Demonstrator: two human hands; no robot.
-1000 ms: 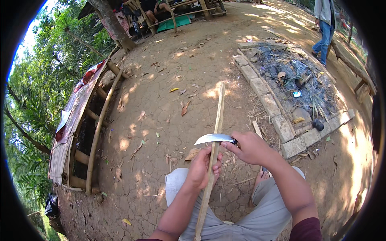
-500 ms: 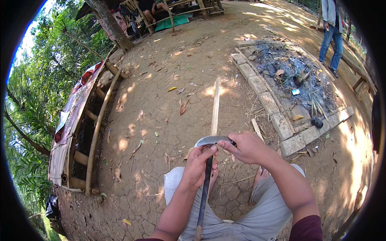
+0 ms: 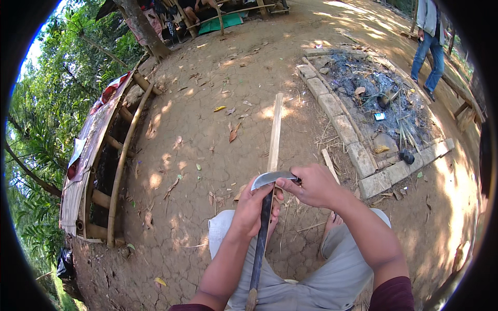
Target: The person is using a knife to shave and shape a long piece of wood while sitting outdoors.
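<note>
A long wooden stick point(image 3: 275, 136) points away from me, its far part bare and pale, its near part point(image 3: 262, 243) dark and reaching back between my legs. My left hand point(image 3: 250, 210) is closed around the stick near its middle, with the thumb up by the blade. Across the stick, just beyond that hand, lies the curved blade of a knife point(image 3: 270, 179). My right hand point(image 3: 314, 185) is wrapped round the knife's handle, thumb along the blade's near side. Most of the handle is hidden in the fist.
A brick-edged fire pit point(image 3: 373, 180) with ash and a dark can lies to the right. On the left stands a bamboo bench point(image 3: 120, 171). A person in jeans point(image 3: 429, 57) stands at the far right; another sits under the shelter. A wood strip point(image 3: 330, 165) lies ahead.
The knife has shifted slightly along the stick toward the left hand, and the view has tilted a little. Both hands keep their hold.
</note>
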